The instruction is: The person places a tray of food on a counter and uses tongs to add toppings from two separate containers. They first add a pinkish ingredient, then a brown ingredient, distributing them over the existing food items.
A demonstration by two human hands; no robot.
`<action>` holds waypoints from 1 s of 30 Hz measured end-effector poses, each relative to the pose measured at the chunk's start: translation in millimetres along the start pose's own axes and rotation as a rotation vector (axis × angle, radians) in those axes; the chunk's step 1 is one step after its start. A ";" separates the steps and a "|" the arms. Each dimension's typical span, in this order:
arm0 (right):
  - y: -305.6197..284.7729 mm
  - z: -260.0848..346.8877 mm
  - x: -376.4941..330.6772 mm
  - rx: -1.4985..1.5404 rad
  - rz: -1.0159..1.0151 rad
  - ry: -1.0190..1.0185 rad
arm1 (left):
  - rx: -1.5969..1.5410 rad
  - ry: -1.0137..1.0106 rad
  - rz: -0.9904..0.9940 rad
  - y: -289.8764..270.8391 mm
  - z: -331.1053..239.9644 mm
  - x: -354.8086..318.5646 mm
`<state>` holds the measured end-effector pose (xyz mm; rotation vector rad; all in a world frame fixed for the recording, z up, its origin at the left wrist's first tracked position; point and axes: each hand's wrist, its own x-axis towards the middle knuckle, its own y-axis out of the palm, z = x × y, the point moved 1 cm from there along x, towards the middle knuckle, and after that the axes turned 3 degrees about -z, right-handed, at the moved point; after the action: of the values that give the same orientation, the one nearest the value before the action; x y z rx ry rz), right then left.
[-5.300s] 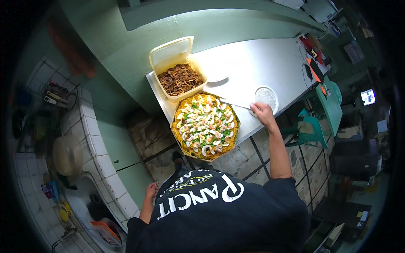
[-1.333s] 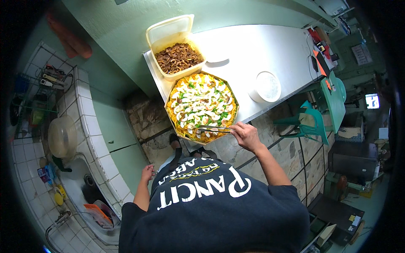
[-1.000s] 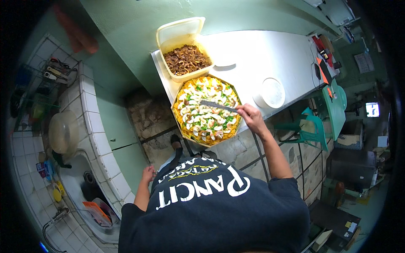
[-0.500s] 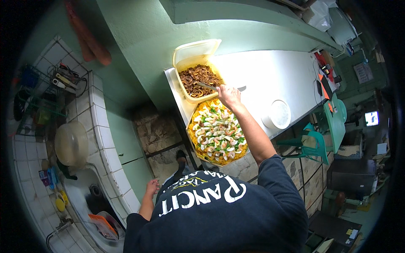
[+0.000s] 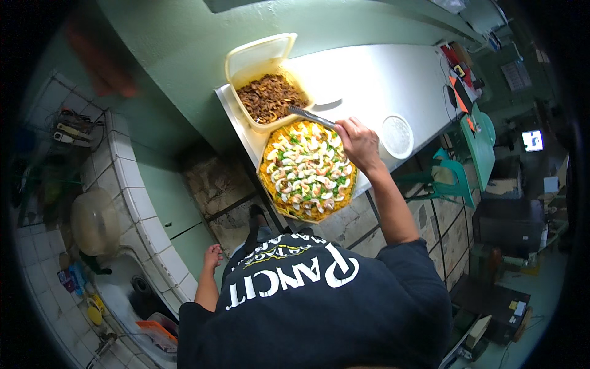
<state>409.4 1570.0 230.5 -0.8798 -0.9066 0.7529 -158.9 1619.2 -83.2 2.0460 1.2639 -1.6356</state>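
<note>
My right hand [image 5: 358, 142] is closed round the handle of slim metal tongs [image 5: 312, 116]. Their tip reaches over the near right rim of a pale yellow plastic tub [image 5: 255, 126], whose lid stands raised at the back. Brown cooked strips [image 5: 270, 97] fill much of this tub. Right in front of it is an eight-sided tray of orange noodles [image 5: 268, 178], topped with white egg slices, shrimp and chopped greens. Away from the table, my left hand [image 5: 212, 256] hangs low at my left side, fingers loosely bent, with nothing visible in it.
A round white lidded tub [image 5: 397, 136] stands on the white table [image 5: 381, 74], right of my wrist. On the left are a tiled counter [image 5: 136, 187] and a sink [image 5: 126, 270]. A green plastic chair [image 5: 452, 175] is at the right.
My right hand has drawn back toward me and right, lifting the tongs' tip out of the brown strips to the tub's rim. The view has shifted slightly; my left hand still hangs low.
</note>
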 end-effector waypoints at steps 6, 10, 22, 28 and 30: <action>-68.7 -27.7 -133.5 -0.118 0.140 0.017 | 0.184 0.094 0.084 21.4 8.0 -10.0; -82.7 -38.1 -201.6 -0.125 0.151 0.084 | 0.278 0.206 0.132 35.1 2.4 -7.2; -75.5 -51.3 -248.2 -0.071 0.115 0.174 | 0.279 0.191 0.095 60.6 -28.2 -29.9; -62.9 -48.9 -245.2 -0.175 0.076 -0.012 | 0.314 0.190 0.073 60.8 -7.7 -43.3; -60.3 -50.0 -243.5 -0.183 0.088 -0.020 | 0.289 0.189 0.074 59.8 -2.1 -41.8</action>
<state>361.8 1322.9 184.4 -1.0804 -0.9702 0.7643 -113.8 1564.8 -64.8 2.4375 1.0398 -1.7093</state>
